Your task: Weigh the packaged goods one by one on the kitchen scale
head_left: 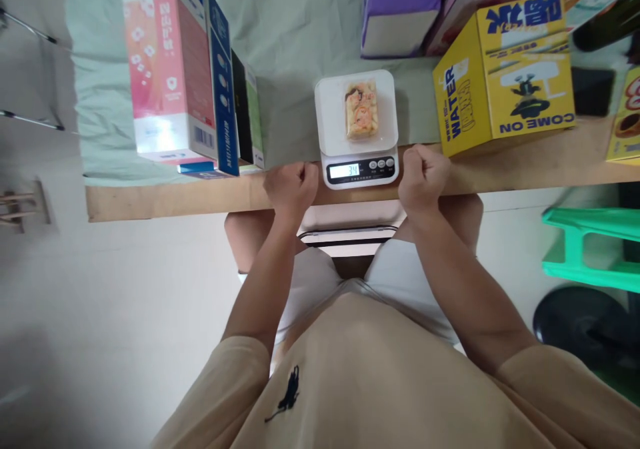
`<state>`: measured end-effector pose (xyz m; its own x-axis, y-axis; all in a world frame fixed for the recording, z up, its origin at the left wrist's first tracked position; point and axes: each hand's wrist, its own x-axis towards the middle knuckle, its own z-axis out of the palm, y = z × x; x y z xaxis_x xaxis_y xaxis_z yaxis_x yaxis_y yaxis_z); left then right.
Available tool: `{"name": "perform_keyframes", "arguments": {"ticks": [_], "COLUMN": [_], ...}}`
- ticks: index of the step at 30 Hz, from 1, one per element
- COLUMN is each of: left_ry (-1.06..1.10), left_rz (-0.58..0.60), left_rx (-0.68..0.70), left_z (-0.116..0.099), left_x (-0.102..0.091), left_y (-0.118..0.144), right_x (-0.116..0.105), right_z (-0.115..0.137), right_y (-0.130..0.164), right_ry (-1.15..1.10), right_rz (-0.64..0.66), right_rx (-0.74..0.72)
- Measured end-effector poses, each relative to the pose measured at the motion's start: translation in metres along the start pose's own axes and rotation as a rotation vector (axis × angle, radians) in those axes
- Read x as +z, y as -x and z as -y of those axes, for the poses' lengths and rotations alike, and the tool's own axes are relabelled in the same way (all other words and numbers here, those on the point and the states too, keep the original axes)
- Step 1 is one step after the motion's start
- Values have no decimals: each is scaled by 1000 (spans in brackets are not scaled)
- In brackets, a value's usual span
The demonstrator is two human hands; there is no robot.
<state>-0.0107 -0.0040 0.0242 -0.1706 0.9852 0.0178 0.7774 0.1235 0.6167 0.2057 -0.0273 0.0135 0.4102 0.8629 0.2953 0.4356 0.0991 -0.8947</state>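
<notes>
Head view: we look down on a wooden table edge with both our fists resting on it, either side of a kitchen scale.
Yellow carton: the biggest thing near us, printed WATER and COME ON, standing just right of the scale; we judge it would crowd any reach from that side.
Pink-and-white box: upright at the left with a blue box and a black-and-green box pressed against it; well apart from the scale.
Purple box: behind the scale, near the far edge of our view, not in the way.
Green plastic stool: on the floor to the right, below table level.
Kitchen scale: white, square platform, display reading 34; it sits at the table's near edge between our hands.
Left hand: clenched into a fist, holding nothing, just beside the scale's left corner.
Right hand: clenched likewise, holding nothing, just beside the scale's right corner.
Snack packet: small, clear-wrapped, lying flat in the middle of the platform. We judge it light, with slick film and a crumbly filling, so we would pinch it gently by its long sides from above; nothing stands over it.
</notes>
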Motion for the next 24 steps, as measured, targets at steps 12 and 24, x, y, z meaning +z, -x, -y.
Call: {"name": "perform_keyframes", "arguments": {"ticks": [12, 24], "left_ry": [-189, -139], "left_rz": [80, 31], "left_rx": [7, -2], "left_z": [-7, -8], "left_x": [-7, -4], "left_y": [4, 4], "right_x": [3, 0], "right_z": [-1, 0], "right_y": [-3, 1], "right_ry": [69, -43], "right_rz": [86, 133], "right_rx": [62, 128]}}
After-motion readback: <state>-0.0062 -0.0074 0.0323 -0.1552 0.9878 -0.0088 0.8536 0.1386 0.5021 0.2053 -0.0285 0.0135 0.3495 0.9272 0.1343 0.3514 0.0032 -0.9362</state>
